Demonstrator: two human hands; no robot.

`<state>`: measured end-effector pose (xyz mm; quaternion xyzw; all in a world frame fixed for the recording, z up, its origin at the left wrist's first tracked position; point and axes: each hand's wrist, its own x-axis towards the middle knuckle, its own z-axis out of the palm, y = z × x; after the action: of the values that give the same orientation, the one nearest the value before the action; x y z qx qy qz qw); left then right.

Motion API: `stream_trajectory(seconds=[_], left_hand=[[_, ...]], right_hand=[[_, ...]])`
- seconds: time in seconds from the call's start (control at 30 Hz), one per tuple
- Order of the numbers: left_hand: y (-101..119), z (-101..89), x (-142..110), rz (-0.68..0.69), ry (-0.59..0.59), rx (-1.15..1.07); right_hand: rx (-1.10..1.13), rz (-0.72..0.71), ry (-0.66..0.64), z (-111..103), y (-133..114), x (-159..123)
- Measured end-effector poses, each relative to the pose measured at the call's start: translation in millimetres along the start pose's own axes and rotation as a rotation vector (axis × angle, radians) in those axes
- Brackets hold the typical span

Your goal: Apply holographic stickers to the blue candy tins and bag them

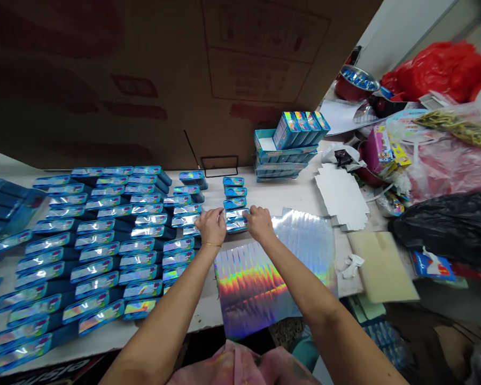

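In the head view, a short column of narrow blue boxes (235, 203) stands between my two hands, their glossy tops facing up. At the left end of the nearer boxes is my left hand (212, 227), its fingers pinched together. My right hand (259, 222) is closed at the right end of the same boxes, fingertips at their edge. Whatever lies between the fingertips of either hand is too small to make out. Below my right forearm spreads a shiny rainbow-silver sheet (260, 278), marked off in strips.
Rows of similar blue boxes (100, 238) cover the left of the white table. A large cardboard carton (164, 80) rises behind. Display trays (286, 155) with upright boxes stand at the back right. White card pieces (340, 195), a yellowish pad (382, 267) and bags (436, 227) lie right.
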<state>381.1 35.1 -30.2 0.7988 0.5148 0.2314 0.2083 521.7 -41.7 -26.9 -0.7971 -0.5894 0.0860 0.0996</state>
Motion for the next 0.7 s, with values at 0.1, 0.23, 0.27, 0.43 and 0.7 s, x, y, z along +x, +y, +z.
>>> stream_trajectory(seconds=[0.1,0.23,0.27,0.43,0.7], left_hand=[[15,-1.8,-27,0.193,-0.085,-0.237],[31,31.6,-68,0.342,-0.481,-0.295],[34,44.4,-74,0.34,-0.55,-0.239],[49,98.8,-77,0.214,-0.628,0.072],[57,119.6,-78,0.032,-0.525,0.067]], right_hand=[[0.203,0.288,0.167,5,42,-28],[0.302,0.476,0.135,24,89,-77],[0.288,0.452,0.096,29,94,-85],[0.062,0.225,-0.046,47,96,-92],[-0.159,-0.026,-0.148,54,104,-109]])
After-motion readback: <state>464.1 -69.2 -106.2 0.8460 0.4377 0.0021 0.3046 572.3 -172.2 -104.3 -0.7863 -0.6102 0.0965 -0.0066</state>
